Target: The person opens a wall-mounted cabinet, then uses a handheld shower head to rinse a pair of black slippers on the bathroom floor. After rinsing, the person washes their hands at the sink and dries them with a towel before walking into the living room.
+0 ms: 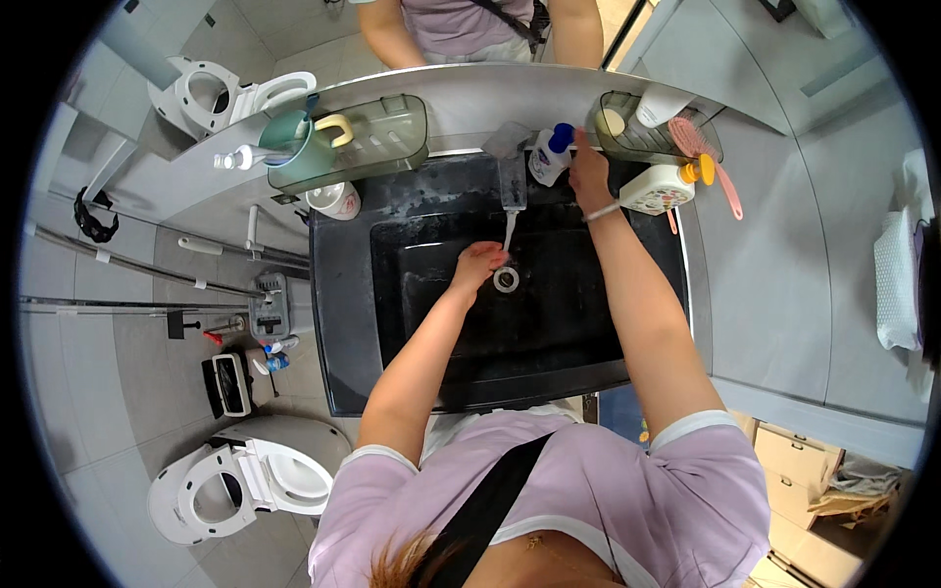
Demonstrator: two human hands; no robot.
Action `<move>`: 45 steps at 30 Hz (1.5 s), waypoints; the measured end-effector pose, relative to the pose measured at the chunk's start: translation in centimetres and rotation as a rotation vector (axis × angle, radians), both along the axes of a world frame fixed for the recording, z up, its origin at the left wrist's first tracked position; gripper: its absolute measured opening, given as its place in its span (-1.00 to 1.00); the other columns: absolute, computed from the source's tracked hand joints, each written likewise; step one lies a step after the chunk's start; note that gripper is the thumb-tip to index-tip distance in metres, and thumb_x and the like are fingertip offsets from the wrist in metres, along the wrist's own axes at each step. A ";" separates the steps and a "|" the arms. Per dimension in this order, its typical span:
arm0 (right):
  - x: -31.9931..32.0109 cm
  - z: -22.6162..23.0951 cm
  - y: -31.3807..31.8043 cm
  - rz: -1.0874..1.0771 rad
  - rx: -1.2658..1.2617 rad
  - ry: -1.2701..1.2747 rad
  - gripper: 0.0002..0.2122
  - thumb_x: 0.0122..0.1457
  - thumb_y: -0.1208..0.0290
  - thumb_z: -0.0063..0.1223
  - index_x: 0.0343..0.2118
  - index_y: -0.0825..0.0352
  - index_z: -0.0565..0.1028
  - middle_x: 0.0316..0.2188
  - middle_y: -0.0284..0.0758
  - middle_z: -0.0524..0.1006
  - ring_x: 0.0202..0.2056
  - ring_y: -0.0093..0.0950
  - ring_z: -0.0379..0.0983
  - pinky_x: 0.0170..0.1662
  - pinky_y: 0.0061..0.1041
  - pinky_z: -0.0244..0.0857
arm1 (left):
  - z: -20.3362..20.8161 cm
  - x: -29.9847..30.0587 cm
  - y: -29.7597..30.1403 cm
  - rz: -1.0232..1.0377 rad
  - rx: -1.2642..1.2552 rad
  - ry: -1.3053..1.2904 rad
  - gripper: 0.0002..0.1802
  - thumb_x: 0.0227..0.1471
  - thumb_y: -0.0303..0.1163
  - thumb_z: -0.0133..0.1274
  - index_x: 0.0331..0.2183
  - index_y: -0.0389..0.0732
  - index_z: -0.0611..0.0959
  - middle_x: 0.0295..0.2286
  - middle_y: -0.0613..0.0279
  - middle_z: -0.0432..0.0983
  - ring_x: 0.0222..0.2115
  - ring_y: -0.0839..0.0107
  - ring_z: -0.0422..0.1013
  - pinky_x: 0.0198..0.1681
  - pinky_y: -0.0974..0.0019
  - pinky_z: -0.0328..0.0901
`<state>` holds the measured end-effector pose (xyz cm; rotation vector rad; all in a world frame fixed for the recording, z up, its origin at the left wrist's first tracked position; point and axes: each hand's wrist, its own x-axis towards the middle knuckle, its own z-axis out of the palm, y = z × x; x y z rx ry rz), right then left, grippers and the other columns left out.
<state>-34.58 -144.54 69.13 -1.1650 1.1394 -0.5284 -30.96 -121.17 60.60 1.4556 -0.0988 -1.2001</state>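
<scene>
My left hand (480, 264) is inside the black sink (421, 353), its fingers loosely curved and apart at the thin stream of water. The water falls from the faucet (513, 181) toward the round drain (506, 280). Behind the sink's right side, my right hand (589, 178) is at a white pump bottle (547, 160) with a blue top. Its fingers reach the blue top from the right and look closed on it; their far side is partly hidden. A pale band circles my right wrist.
Left of the faucet, a shelf (387, 147) holds a green cup (302, 149); a white cup (335, 201) stands below. At the right are a yellow-topped pump bottle (657, 190), a pink hairbrush (695, 139) and another shelf (642, 147). A toilet (284, 431) stands at lower left.
</scene>
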 end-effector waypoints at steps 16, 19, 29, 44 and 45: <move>-10.6 -0.1 16.0 0.368 1.027 -0.909 -0.30 0.05 -0.19 -0.53 0.01 0.43 0.12 0.06 -0.15 0.10 0.09 -0.33 0.01 0.10 -0.35 -0.11 | 9.7 -9.5 0.0 -0.266 -0.058 -1.440 -0.37 -0.08 -0.16 -0.17 -0.02 -0.35 0.20 0.04 0.03 0.02 0.08 0.10 -0.08 0.09 0.01 -0.27; -11.1 0.1 15.9 0.356 0.981 -0.990 -0.24 0.01 -0.24 -0.53 0.04 0.43 0.05 0.09 -0.14 0.05 0.11 -0.32 -0.04 0.13 -0.33 -0.17 | 9.4 -9.0 -1.1 -0.357 -0.037 -1.441 -0.29 -0.08 -0.04 -0.22 -0.01 -0.38 0.17 0.04 -0.06 -0.01 0.08 0.07 -0.09 0.09 0.02 -0.24; -10.9 0.2 16.3 0.321 1.075 -0.932 -0.23 0.02 -0.23 -0.51 0.05 0.46 0.02 0.09 -0.14 0.03 0.12 -0.31 -0.09 0.16 -0.37 -0.28 | 6.0 -5.7 -1.2 -0.679 0.248 -1.509 -0.37 -0.03 -0.08 -0.26 -0.03 -0.36 0.23 0.01 -0.03 0.07 0.07 0.14 -0.05 0.10 0.07 -0.27; -0.6 -11.1 11.3 0.446 -0.144 0.031 -0.78 0.03 0.29 -0.18 -0.52 0.36 0.39 -0.46 -0.24 0.49 -0.44 -0.41 0.42 -0.39 -0.44 0.26 | -0.3 -4.6 -4.1 0.580 -0.507 0.665 -0.48 0.06 0.04 -0.38 -0.12 -0.13 0.32 -0.17 0.19 0.30 -0.23 0.28 0.31 -0.11 0.22 0.19; -0.4 -10.4 11.4 0.348 0.145 -0.107 -0.77 0.03 0.28 -0.17 -0.55 0.37 0.38 -0.47 -0.24 0.49 -0.45 -0.43 0.41 -0.40 -0.44 0.26 | 0.9 -5.6 -4.7 0.494 -0.503 0.640 -0.46 0.03 0.09 -0.35 -0.13 -0.13 0.32 -0.24 0.20 0.32 -0.31 0.23 0.33 -0.15 0.18 0.22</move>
